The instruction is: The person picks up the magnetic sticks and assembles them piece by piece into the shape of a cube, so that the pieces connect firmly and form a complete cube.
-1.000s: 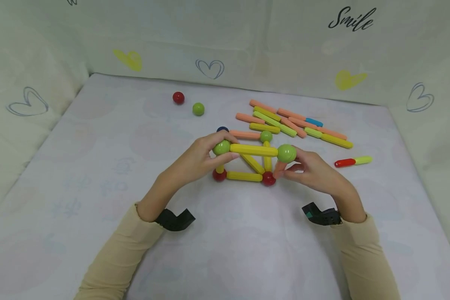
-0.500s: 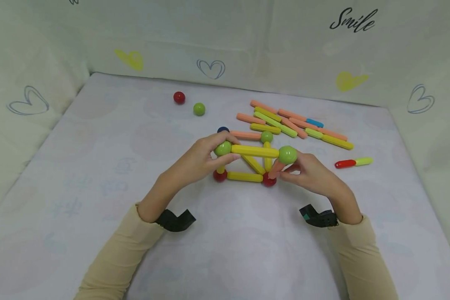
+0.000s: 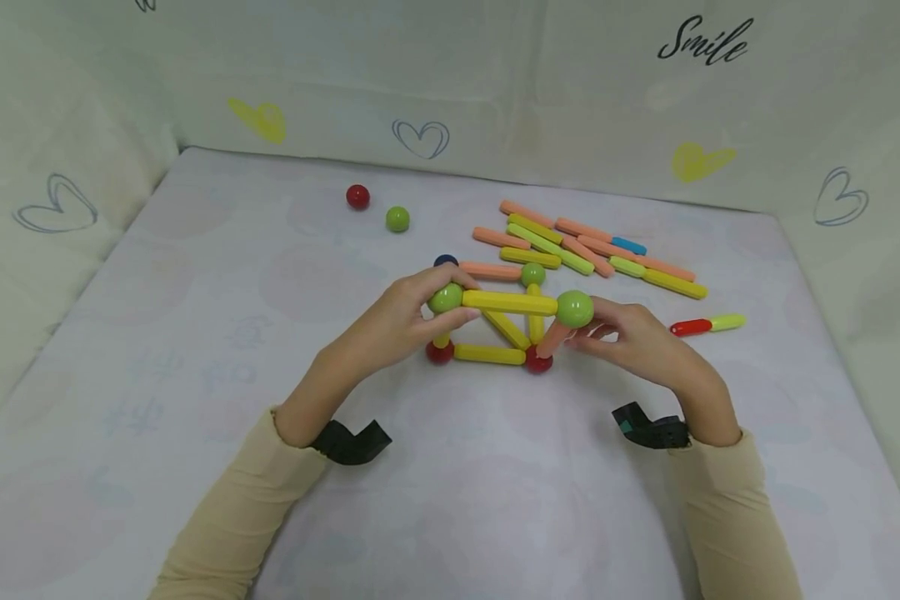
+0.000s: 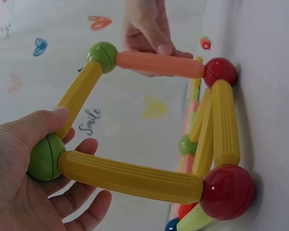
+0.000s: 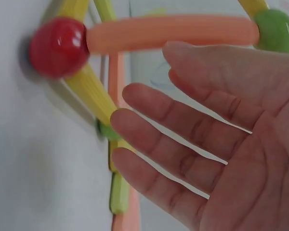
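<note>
A: Left hand [image 3: 412,310]?
B: Pinching the upper left green ball [image 3: 444,298] of the frame [image 3: 506,302], mid-table.
A: Right hand [image 3: 637,346]?
B: Fingers loose, extended, beside the near-right orange rod [image 3: 552,340]; contact unclear.
A: Loose rods [image 3: 547,247]?
B: Far side, right of centre.

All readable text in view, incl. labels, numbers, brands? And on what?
"Smile": black script on the white backdrop cloth; also legible in the left wrist view.
Clipped black script, backdrop's top edge: too cut off to read.
Faint marks on the white tabletop: unreadable.
Sticks and balls: no label, brand or number visible.
</note>
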The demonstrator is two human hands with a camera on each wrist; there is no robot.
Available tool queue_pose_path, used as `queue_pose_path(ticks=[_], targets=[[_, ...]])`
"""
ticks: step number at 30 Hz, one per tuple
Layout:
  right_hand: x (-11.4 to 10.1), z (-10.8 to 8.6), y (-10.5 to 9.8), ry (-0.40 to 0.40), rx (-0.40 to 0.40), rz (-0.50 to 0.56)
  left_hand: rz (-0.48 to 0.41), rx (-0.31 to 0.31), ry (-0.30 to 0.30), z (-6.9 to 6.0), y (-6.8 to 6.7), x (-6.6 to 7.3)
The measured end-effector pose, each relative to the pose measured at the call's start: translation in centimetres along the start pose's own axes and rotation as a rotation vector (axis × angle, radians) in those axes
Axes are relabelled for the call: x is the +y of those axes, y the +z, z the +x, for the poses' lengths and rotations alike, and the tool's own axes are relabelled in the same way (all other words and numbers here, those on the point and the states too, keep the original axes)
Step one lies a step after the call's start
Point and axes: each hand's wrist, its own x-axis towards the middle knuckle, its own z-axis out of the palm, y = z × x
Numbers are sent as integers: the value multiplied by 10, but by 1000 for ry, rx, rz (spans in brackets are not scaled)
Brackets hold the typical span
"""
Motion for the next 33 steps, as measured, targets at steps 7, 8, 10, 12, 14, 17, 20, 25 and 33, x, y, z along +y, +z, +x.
queue_pose_path(ticks=[7,8,10,12,14,17,20,25,33], targets=[[31,-13,-22,138,115,-50,1,-4,1,0,1,0],[37,-15,-26,162,131,-59,-1,-5,0,0,1,0],[49,-21,-32,224,145,-68,-4,-8,-1,-1,2,0],[62,-25,-38,297,143,-66,-6,-9,-3,-1,2,0],[73,-29,-42,365,136,-54,-4,-7,-2,-2,2,0],[90,-34,-47,445,123,-43,14,-5,0,-2,1,0],[103,-39,-49,487,110,-38,36,-3,10,-2,1,0],[119,-43,-48,525,63,-14,63,-7,28,-2,1,0],[127,-41,-41,512,57,-26,74,-25,27,-3,-1,1]])
